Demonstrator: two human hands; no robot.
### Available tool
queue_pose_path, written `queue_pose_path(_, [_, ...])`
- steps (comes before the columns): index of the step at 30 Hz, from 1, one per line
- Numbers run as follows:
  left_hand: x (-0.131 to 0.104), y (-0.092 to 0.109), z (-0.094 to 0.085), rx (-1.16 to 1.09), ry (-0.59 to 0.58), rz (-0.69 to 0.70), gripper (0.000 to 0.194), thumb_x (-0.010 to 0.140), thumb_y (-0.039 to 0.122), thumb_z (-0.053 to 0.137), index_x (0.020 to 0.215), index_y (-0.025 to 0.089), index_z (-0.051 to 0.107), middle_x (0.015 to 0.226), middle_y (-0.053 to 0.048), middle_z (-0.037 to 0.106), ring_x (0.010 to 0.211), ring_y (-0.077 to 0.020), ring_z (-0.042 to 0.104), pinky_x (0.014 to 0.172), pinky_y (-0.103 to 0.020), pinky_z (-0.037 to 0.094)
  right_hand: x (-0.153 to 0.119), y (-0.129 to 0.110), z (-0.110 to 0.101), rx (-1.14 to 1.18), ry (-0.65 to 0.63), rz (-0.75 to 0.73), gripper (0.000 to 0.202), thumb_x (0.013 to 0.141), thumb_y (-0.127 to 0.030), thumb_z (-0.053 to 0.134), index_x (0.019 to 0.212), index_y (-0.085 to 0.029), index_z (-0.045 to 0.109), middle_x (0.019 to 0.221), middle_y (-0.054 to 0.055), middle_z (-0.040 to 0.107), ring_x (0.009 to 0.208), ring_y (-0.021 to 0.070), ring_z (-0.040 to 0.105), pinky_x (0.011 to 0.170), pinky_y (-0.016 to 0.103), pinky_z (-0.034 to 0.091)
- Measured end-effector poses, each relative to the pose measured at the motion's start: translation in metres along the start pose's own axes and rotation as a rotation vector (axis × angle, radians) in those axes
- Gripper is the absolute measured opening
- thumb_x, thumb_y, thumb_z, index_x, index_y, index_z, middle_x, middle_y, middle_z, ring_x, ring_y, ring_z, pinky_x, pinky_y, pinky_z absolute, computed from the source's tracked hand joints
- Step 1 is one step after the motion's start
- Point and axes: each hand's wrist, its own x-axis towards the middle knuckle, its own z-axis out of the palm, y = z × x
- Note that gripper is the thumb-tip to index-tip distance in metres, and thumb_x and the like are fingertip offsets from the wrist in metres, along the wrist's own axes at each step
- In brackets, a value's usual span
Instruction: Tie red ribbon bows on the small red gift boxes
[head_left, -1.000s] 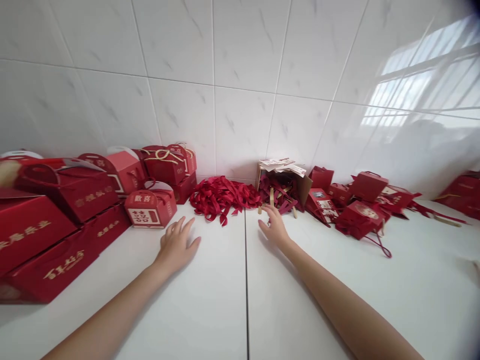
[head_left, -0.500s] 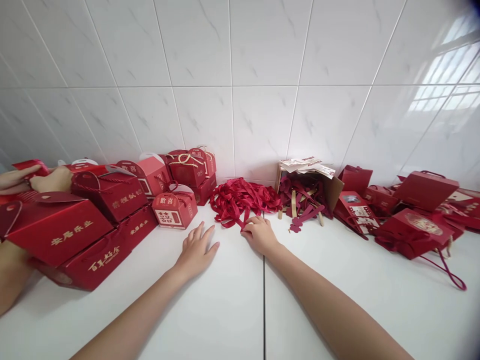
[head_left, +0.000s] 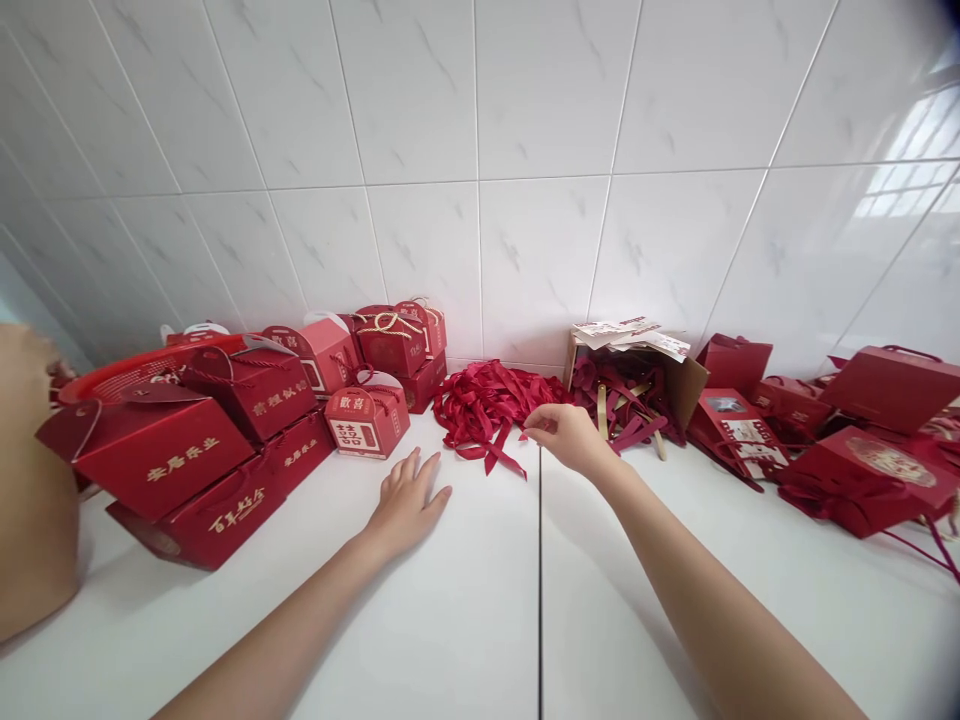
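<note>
My left hand (head_left: 409, 503) lies on the white table with its fingers spread and nothing in it, just in front of a small pink-and-red box (head_left: 369, 420). My right hand (head_left: 566, 437) is beside the right edge of a tangled pile of red ribbons (head_left: 499, 395), slightly raised. Its thumb and fingertips are pressed together; a tiny bit of red shows by them, but what they hold is unclear. One ribbon end (head_left: 510, 462) trails forward from the pile onto the table.
Stacked red gift boxes (head_left: 180, 450) and a red basket (head_left: 105, 380) stand left. A person's blurred arm (head_left: 34, 480) fills the left edge. An open carton (head_left: 688, 392) of dark red strips and more boxes (head_left: 866, 475) stand right. A tiled wall rises behind.
My right hand has moved right and up from the front of the ribbons, leaving an end pulled forward. The view has shifted left. The person's hands on the left are out of view.
</note>
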Motion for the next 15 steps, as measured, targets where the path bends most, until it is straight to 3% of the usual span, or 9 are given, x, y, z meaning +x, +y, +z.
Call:
queue_pose_path(2, [0.000, 0.000, 0.001, -0.008, 0.013, 0.003, 0.054, 0.086, 0.044, 0.043, 0.134, 0.019, 0.043, 0.146, -0.018, 0.032, 0.135, -0.0342, 0.026, 0.104, -0.052, 0.025, -0.002, 0.004, 0.010, -0.017, -0.015, 0.004, 0.015, 0.080, -0.021, 0.058, 0.091, -0.019, 0.069, 0.087, 0.005, 0.069, 0.077, 0.0175, 0.062, 0.069, 0.026, 0.044])
queue_pose_path(6, [0.002, -0.001, 0.004, -0.033, 0.069, 0.007, 0.044, 0.083, 0.042, 0.048, 0.121, 0.020, 0.052, 0.142, -0.016, 0.035, 0.132, -0.0336, 0.029, 0.102, -0.050, 0.029, -0.012, 0.010, 0.048, -0.047, -0.046, 0.021, 0.017, 0.080, -0.027, 0.060, 0.071, -0.015, 0.068, 0.087, 0.012, 0.065, 0.083, 0.0233, 0.060, 0.072, 0.031, 0.043])
queue_pose_path(9, [0.006, -0.006, 0.000, -0.049, 0.193, -0.047, 0.037, 0.081, 0.038, 0.050, 0.113, 0.019, 0.051, 0.138, -0.016, 0.034, 0.129, -0.0348, 0.030, 0.100, -0.051, 0.031, -0.019, 0.011, 0.067, -0.006, -0.016, 0.024, 0.016, 0.081, -0.021, 0.057, 0.068, -0.015, 0.065, 0.089, 0.011, 0.063, 0.085, 0.0220, 0.058, 0.074, 0.031, 0.043])
queue_pose_path(12, [0.012, -0.019, -0.012, -0.050, 0.377, -0.114, 0.026, 0.080, 0.032, 0.051, 0.103, 0.020, 0.048, 0.131, -0.015, 0.033, 0.126, -0.0345, 0.030, 0.101, -0.051, 0.030, -0.019, 0.009, 0.065, 0.117, 0.040, 0.029, 0.024, 0.081, -0.022, 0.054, 0.059, -0.016, 0.060, 0.081, 0.008, 0.062, 0.078, 0.0191, 0.058, 0.073, 0.030, 0.044])
queue_pose_path(15, [0.016, -0.036, -0.030, -0.052, 0.526, -0.147, 0.020, 0.078, 0.028, 0.054, 0.093, 0.020, 0.045, 0.119, -0.012, 0.037, 0.119, -0.0325, 0.035, 0.101, -0.050, 0.030, -0.012, 0.000, 0.043, 0.305, 0.133, 0.029, 0.030, 0.080, -0.030, 0.052, 0.054, -0.017, 0.057, 0.080, 0.007, 0.063, 0.077, 0.0184, 0.060, 0.071, 0.030, 0.046])
